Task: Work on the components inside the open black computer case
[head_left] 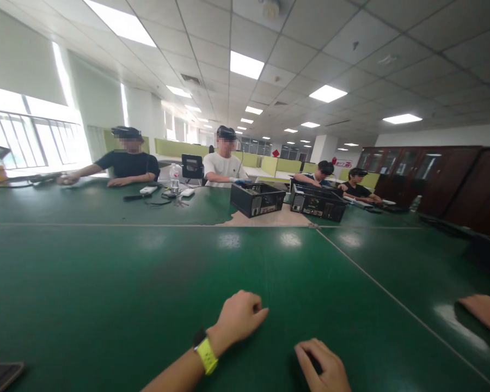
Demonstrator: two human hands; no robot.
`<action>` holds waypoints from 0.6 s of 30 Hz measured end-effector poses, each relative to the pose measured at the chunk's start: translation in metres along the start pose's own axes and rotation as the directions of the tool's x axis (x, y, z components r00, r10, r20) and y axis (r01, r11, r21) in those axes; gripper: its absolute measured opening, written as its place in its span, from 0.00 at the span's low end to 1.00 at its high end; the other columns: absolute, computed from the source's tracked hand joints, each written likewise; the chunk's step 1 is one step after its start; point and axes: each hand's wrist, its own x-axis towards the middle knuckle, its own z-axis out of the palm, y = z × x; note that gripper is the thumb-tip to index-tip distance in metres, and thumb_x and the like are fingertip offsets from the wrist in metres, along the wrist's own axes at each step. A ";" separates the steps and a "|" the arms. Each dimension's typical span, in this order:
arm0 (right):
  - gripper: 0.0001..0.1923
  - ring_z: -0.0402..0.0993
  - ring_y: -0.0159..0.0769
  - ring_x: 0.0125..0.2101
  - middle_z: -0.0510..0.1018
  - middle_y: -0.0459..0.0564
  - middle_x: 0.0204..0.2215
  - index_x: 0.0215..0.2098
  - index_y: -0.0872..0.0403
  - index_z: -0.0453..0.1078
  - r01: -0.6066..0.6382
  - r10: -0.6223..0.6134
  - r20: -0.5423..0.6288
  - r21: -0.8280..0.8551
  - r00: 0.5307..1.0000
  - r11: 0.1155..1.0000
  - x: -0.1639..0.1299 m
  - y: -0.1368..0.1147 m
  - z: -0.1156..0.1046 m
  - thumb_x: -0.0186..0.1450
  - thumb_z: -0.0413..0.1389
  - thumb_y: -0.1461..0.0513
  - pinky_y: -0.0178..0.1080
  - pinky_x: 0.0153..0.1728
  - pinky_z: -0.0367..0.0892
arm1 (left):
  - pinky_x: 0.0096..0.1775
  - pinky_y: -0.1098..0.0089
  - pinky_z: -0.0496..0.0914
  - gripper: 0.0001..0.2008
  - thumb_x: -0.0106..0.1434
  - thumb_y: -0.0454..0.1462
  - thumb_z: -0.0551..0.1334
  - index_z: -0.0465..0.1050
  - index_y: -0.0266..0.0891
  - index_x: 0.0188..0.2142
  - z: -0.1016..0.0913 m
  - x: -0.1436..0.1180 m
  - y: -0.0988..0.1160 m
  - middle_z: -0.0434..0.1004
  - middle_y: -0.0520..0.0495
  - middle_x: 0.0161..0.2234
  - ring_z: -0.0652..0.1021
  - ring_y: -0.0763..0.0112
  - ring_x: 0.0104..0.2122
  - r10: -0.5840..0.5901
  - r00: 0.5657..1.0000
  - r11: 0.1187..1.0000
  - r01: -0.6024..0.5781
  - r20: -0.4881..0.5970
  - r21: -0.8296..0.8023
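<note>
My left hand (pixel 239 317) rests on the green table (pixel 147 283) as a loose fist, with a yellow-strapped watch (pixel 205 353) on the wrist. My right hand (pixel 324 366) lies just to its right, near the bottom edge, fingers curled under. I see nothing held in either hand, and both touch only the table top. Another person's hand (pixel 487 313) lies flat on the table at the far right edge.
A dark phone (pixel 0 375) lies at the bottom left corner. Two open black computer cases (pixel 257 198) (pixel 318 202) stand at the far side, where several people sit. A water bottle (pixel 174 177) and small devices with cables lie at the far left.
</note>
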 end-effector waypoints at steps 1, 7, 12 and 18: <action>0.23 0.70 0.37 0.27 0.74 0.48 0.23 0.25 0.51 0.71 -0.010 0.010 0.032 -0.004 0.999 1.000 -0.001 -0.003 0.001 0.66 0.45 0.48 0.36 0.30 0.64 | 0.27 0.72 0.57 0.19 0.59 0.49 0.54 0.65 0.39 0.20 0.002 -0.022 -0.023 0.66 0.52 0.21 0.67 0.72 0.24 -0.075 0.997 0.997 0.075 0.017 -0.013; 0.25 0.60 0.31 0.19 0.63 0.43 0.15 0.17 0.54 0.62 -0.031 0.048 0.160 -0.107 0.986 0.994 -0.003 -0.041 0.013 0.64 0.47 0.47 0.34 0.24 0.55 | 0.25 0.73 0.54 0.21 0.58 0.52 0.52 0.55 0.40 0.19 -0.019 -0.107 -0.098 0.53 0.56 0.20 0.59 0.75 0.22 -0.220 0.974 0.929 0.225 0.048 -0.293; 0.25 0.55 0.28 0.19 0.58 0.41 0.14 0.16 0.54 0.60 0.011 0.001 0.303 -0.038 0.953 0.999 -0.006 -0.082 0.033 0.65 0.45 0.49 0.33 0.23 0.51 | 0.26 0.73 0.54 0.16 0.57 0.48 0.54 0.67 0.37 0.30 -0.026 -0.113 -0.097 0.56 0.57 0.21 0.60 0.74 0.22 -0.183 0.980 0.892 0.200 0.079 -0.406; 0.22 0.61 0.29 0.18 0.64 0.42 0.13 0.15 0.54 0.64 0.066 -0.009 0.371 -0.141 0.929 0.988 -0.032 -0.073 0.057 0.62 0.49 0.51 0.34 0.24 0.52 | 0.25 0.73 0.54 0.13 0.57 0.44 0.53 0.69 0.36 0.31 -0.021 -0.111 -0.101 0.58 0.56 0.20 0.59 0.75 0.21 -0.159 0.984 0.902 0.177 0.077 -0.394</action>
